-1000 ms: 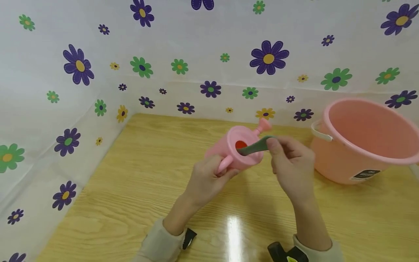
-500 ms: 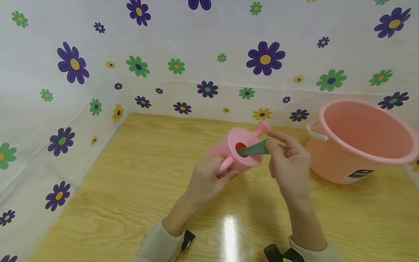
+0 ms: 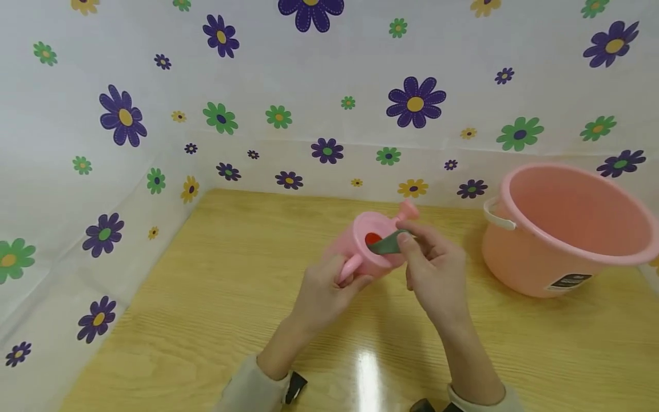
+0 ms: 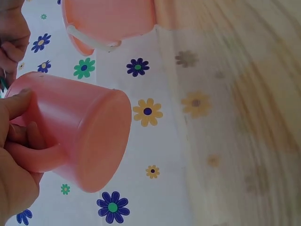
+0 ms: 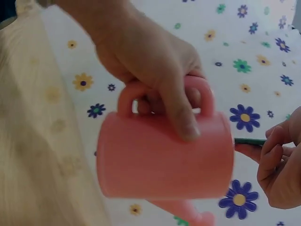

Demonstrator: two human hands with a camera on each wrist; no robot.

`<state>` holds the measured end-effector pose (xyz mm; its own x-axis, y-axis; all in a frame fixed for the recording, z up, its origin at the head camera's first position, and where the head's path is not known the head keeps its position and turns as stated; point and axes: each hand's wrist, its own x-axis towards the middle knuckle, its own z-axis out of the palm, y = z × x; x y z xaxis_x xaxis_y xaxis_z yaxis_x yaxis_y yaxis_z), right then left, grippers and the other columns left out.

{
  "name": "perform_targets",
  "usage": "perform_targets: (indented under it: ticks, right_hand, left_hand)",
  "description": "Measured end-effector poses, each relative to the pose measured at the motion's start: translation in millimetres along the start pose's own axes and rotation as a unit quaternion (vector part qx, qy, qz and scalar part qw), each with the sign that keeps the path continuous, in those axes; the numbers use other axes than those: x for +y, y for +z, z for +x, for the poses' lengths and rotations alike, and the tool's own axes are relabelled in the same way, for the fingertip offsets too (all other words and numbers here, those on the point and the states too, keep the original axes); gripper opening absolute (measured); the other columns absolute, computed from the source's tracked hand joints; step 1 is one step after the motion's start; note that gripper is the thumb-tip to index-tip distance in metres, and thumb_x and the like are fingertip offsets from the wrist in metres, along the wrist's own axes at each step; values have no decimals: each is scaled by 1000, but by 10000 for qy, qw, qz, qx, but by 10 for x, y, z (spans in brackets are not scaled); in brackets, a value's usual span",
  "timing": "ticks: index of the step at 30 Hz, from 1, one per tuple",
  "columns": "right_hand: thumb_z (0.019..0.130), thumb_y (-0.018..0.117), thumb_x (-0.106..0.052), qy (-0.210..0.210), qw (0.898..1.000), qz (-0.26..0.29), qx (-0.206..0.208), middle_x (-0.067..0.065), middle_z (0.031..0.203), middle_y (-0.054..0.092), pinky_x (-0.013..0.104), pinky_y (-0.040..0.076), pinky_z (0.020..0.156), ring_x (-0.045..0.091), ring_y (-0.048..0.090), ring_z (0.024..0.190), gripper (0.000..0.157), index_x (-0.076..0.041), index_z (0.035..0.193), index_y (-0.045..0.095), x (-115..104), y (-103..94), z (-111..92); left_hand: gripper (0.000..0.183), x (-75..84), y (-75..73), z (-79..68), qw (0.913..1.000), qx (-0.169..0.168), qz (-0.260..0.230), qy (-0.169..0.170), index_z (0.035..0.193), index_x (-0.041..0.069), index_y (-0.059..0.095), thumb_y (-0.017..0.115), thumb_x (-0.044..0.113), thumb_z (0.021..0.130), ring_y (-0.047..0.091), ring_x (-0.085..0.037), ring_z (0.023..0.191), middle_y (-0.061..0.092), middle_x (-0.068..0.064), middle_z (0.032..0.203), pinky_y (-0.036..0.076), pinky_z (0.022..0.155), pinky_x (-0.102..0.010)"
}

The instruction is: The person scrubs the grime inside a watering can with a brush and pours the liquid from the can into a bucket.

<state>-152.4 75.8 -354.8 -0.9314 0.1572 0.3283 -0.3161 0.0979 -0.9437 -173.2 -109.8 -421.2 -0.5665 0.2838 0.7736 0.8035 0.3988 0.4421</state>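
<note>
A small pink toy watering can [image 3: 376, 264] is tilted in mid-air, its round top opening toward the right hand. My left hand [image 3: 321, 289] grips its handle, the thumb lying along the body in the right wrist view. Something red [image 3: 373, 238] shows inside the opening. Between thumb and fingers my right hand [image 3: 437, 274] pinches a dark green, flat, tapered piece [image 3: 387, 244]; its far end is inside the can, hidden. In the right wrist view this green piece [image 5: 249, 141] appears edge-on at the can's mouth. The can's flat bottom [image 4: 106, 141] faces the left wrist camera.
To the right, a large pink bucket [image 3: 558, 254] with a white handle [image 3: 498, 217] stands on the wood-grain table [image 3: 206, 297]. A white flowered sheet [image 3: 231, 74] forms the back and left walls. The can's sprinkler spout [image 3: 408, 210] points toward the back wall.
My right hand has moved left, closer to the can, and less of the green piece shows outside the opening. The left hand keeps its grip. The head view has shifted slightly.
</note>
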Motion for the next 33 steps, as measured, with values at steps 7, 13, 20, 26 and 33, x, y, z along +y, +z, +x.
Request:
perform_targets:
  ticks: [7, 13, 20, 26, 33]
  right_hand:
    - [99, 57, -2, -1118, 9936, 14, 146, 1, 66, 58, 20, 39, 41, 10, 47, 44, 17, 9, 107, 67, -7, -60, 0]
    - [98, 54, 7, -1880, 9753, 833, -807, 6, 90, 69, 23, 56, 63, 14, 64, 72, 12, 15, 105, 59, 44, 32, 14]
    - [88, 60, 16, -2117, 9700, 741, -940, 9, 82, 63, 19, 51, 62, 13, 59, 69, 11, 13, 98, 59, 65, 13, 10]
    - [90, 57, 15, -1807, 9792, 470, -790, 9, 83, 66, 20, 52, 61, 12, 60, 68, 11, 13, 100, 62, 53, -18, 9]
    - [89, 59, 14, -1387, 9845, 949, -498, 7, 77, 69, 21, 54, 57, 14, 61, 61, 8, 15, 95, 64, -35, -88, -27]
  left_hand:
    - [38, -65, -39, -24, 9998, -75, -57, -170, 75, 6, 48, 87, 4, 73, 40, -8, 57, 40, -1, 64, 35, 52, -15]
    - [39, -58, -41, -25, 9991, -51, -143, -403, 73, 7, 47, 85, 4, 75, 42, -8, 58, 38, -1, 64, 37, 52, -15]
    - [37, -28, -56, -7, 9992, 193, -159, -315, 73, 6, 49, 87, 2, 73, 42, -9, 58, 40, -2, 65, 37, 51, -16]
    - [36, -41, -68, -3, 9989, 306, -126, -323, 73, 5, 51, 87, 2, 72, 42, -9, 60, 43, -3, 66, 37, 52, -17]
    - [38, -47, -70, -19, 9997, 75, -114, -187, 74, 6, 50, 88, 2, 71, 39, -8, 60, 42, -1, 65, 34, 53, -16]
